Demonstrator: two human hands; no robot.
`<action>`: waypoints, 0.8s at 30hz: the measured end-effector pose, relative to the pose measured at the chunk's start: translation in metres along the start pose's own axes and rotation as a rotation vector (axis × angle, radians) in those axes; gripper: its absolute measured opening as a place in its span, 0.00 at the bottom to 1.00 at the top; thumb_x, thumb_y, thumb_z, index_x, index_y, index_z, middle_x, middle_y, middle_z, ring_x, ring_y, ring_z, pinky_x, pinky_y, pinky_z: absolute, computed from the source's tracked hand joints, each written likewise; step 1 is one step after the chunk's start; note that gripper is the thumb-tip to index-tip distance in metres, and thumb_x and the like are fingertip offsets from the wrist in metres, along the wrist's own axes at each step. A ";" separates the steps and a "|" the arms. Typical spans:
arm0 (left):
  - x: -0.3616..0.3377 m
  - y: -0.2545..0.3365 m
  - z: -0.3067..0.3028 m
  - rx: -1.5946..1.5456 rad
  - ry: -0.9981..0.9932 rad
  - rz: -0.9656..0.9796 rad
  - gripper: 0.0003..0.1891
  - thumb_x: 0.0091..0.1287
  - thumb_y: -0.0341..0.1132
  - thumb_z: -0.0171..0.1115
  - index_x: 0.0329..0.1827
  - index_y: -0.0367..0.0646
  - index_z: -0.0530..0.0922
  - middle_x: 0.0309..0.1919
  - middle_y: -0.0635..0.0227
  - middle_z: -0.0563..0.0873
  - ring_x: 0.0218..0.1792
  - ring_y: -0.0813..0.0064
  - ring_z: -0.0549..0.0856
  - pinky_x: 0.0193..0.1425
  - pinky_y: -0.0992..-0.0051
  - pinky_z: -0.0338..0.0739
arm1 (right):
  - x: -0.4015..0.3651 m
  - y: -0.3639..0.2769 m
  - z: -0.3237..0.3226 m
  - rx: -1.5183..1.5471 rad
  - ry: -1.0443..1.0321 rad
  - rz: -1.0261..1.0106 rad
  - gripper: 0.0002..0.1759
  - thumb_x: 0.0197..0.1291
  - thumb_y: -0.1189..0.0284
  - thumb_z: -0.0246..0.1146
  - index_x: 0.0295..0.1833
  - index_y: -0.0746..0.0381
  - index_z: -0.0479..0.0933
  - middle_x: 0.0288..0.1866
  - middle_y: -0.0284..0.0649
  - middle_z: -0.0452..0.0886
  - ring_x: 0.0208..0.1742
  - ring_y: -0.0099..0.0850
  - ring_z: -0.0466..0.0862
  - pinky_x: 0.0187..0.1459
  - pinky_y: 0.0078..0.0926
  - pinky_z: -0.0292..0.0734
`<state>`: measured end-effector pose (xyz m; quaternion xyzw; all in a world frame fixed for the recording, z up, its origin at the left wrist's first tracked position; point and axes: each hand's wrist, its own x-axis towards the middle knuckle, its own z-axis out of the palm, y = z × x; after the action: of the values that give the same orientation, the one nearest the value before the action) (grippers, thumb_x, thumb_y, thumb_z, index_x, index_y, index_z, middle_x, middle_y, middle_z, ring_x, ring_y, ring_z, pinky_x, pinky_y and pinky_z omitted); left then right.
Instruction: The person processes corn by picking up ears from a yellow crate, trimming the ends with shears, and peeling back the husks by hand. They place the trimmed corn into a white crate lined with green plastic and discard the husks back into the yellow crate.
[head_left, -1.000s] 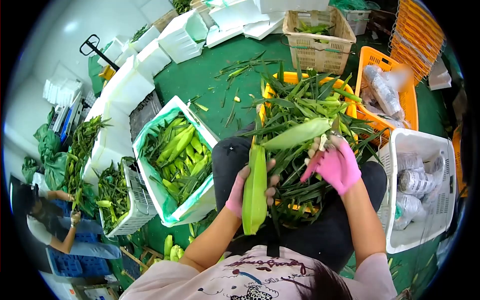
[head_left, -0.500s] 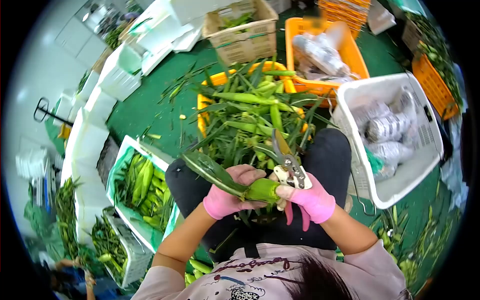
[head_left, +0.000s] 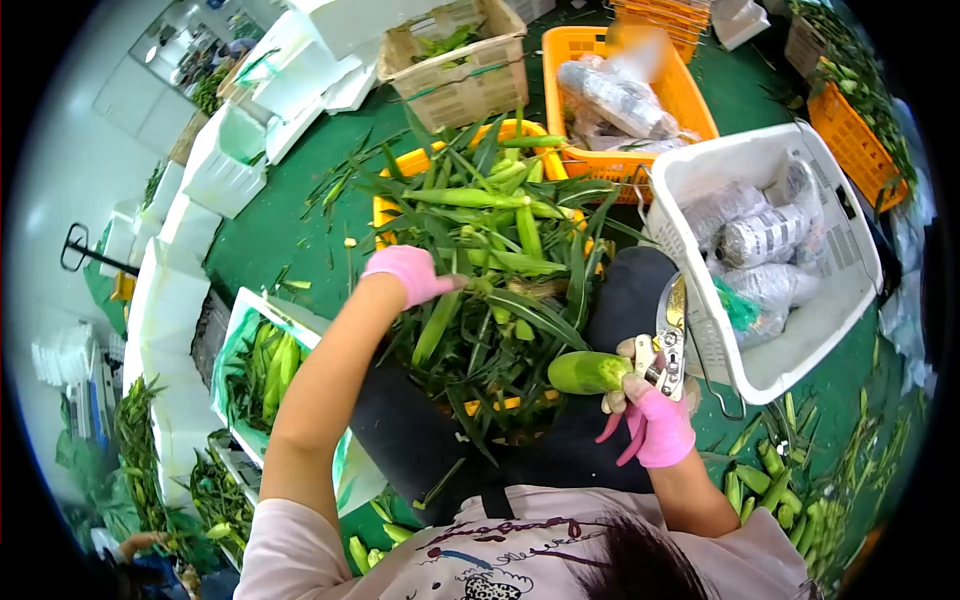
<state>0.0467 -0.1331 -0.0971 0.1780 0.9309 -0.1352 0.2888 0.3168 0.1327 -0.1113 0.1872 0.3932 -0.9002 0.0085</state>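
My right hand, in a pink and grey glove, grips pruning shears with pink handles and a white body. The same hand holds the thick end of a green corn ear, which points left above my lap. My left hand, also gloved in pink, reaches over the near-left part of an orange crate. Its thumb side stretches right, close to loose corn leaves, and I see nothing gripped in it. The crate is heaped with leaves and unhusked corn ears.
A white basket of wrapped bundles stands right; an orange crate with bagged items is behind it. Left of my knee, a lined foam box holds corn ears. More corn and scraps lie on the green floor at right.
My left hand has left the corn ear and moved forward and left over the crate; the long leaf has come off into the heap. My right hand has shifted right with shears and ear.
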 end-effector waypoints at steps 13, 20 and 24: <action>-0.161 0.106 0.084 -0.937 0.635 0.286 0.21 0.72 0.46 0.65 0.27 0.39 0.73 0.21 0.55 0.77 0.23 0.55 0.78 0.28 0.63 0.72 | 0.007 0.052 0.055 -0.537 -0.157 -0.130 0.19 0.61 0.80 0.64 0.58 0.63 0.77 0.40 0.30 0.78 0.36 0.20 0.77 0.41 0.17 0.75; -0.174 0.069 0.127 -2.501 -0.068 0.571 0.22 0.78 0.57 0.55 0.37 0.47 0.69 0.19 0.77 0.66 0.20 0.80 0.65 0.27 0.78 0.59 | 0.030 0.036 0.054 0.584 -0.508 0.286 0.21 0.67 0.70 0.61 0.63 0.59 0.68 0.42 0.36 0.83 0.34 0.31 0.78 0.37 0.30 0.74; -0.183 0.068 0.133 -2.413 -0.028 0.713 0.24 0.76 0.58 0.58 0.41 0.43 0.73 0.20 0.74 0.71 0.21 0.79 0.69 0.28 0.77 0.64 | 0.019 0.036 0.058 0.560 -0.330 0.302 0.21 0.67 0.69 0.59 0.64 0.60 0.69 0.42 0.38 0.84 0.33 0.34 0.81 0.35 0.33 0.78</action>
<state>0.2805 -0.1654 -0.1064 0.0408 0.3585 0.8839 0.2976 0.2853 0.0693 -0.1070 0.0903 0.0924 -0.9797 0.1531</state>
